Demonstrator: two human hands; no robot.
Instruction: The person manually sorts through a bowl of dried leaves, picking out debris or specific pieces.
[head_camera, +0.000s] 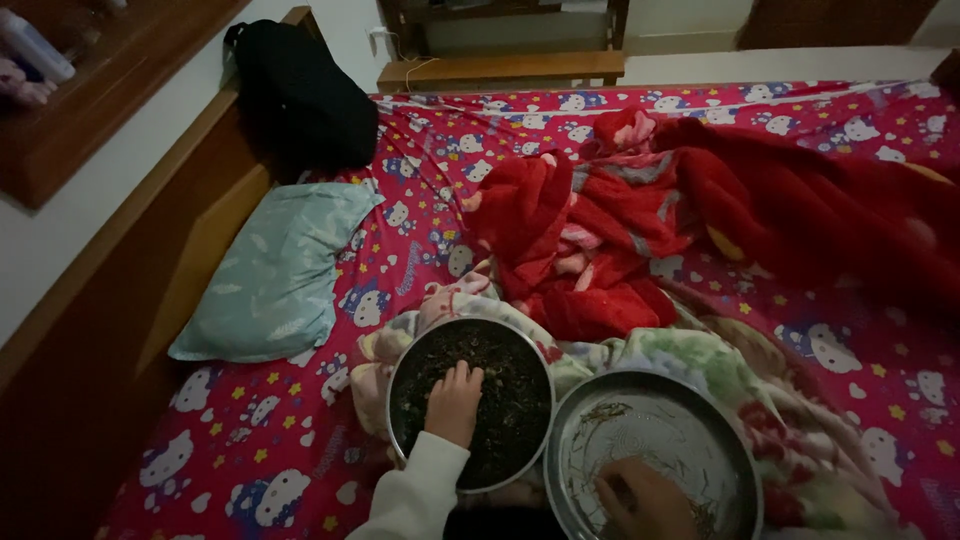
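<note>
A round metal bowl (402, 372) full of dark loose leaves rests on a flowered blanket on the bed. My left hand (454, 403), in a white sleeve, lies palm down in the dark leaves, fingers curled into them. To its right is a shiny round metal tray (690, 420) with a few thin stems scattered on it. My right hand (642, 498) rests on the tray's near part, fingers bent over the stems; what it holds is too dark to make out.
A red patterned sheet (250, 450) covers the bed. A pale green pillow (275, 270) lies at the left by the wooden headboard (150, 250). A black bag (300, 95) sits in the far corner. A rumpled red blanket (700, 210) is heaped behind the bowl and tray.
</note>
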